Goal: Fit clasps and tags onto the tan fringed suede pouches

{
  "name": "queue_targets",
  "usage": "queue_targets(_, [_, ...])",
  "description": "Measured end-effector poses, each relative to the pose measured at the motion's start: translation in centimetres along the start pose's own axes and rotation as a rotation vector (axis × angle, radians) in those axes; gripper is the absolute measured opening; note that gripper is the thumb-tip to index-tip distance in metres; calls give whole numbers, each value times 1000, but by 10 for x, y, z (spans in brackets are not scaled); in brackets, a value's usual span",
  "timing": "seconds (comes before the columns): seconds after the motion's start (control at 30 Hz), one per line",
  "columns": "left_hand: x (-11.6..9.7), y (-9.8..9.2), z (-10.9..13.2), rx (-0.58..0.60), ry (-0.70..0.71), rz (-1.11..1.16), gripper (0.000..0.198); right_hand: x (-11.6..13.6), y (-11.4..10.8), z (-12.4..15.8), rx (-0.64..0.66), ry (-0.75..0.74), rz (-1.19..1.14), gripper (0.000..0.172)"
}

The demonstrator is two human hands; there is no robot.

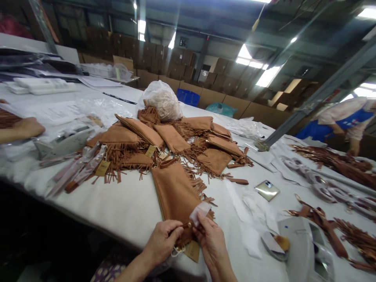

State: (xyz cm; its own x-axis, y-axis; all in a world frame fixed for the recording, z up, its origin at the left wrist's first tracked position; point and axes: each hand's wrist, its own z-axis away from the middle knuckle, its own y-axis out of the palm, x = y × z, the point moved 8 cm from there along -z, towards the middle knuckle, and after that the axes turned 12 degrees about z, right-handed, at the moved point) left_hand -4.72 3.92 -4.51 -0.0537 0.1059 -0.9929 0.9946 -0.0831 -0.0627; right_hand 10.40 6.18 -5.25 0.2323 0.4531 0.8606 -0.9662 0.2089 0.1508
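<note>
A tan fringed leather bag (174, 188) lies on the table edge in front of me. My left hand (163, 239) pinches a short leather strap (187, 226) at the bag's near end. Between the thumb and fingers of my right hand (212, 241) is a small whitish translucent wrap (199, 211), close to the strap's metal fitting. A gold-brown hang tag (192, 250) and a white string (178, 251) dangle below the strap, between my hands. Behind lies a heap of similar fringed bags (173, 138), some with tags.
Wrapped straps (79, 168) lie left and a phone (267, 190) right. Tape dispensers (302, 243) stand at both sides. A stuffed plastic bag (163, 100) sits behind the heap; a metal post (308, 105) rises at right. Co-workers' hands (28, 127) show left and right.
</note>
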Motion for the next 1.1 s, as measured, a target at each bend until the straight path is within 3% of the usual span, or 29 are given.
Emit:
queue_targets(0.23, [-1,-1,0,-23,23,-24,24,-2,8,2,42,15,55,34])
queue_targets(0.5, [-6,0,0,-17,-2,-18,24,5,15,10,78,-72,172,36])
queue_targets(0.73, [-5,-2,0,-35,-34,69,22,4,24,15,130,-344,615,42])
queue_targets(0.87, [-6,-6,-1,14,-52,175,6,2,29,25,76,-497,849,35])
queue_targets(1.0, [-8,-9,8,128,-46,200,41,1,32,24,100,-523,923,33])
queue_targets(1.1, [-9,-25,15,38,-21,45,63,1,34,18,162,-493,872,37])
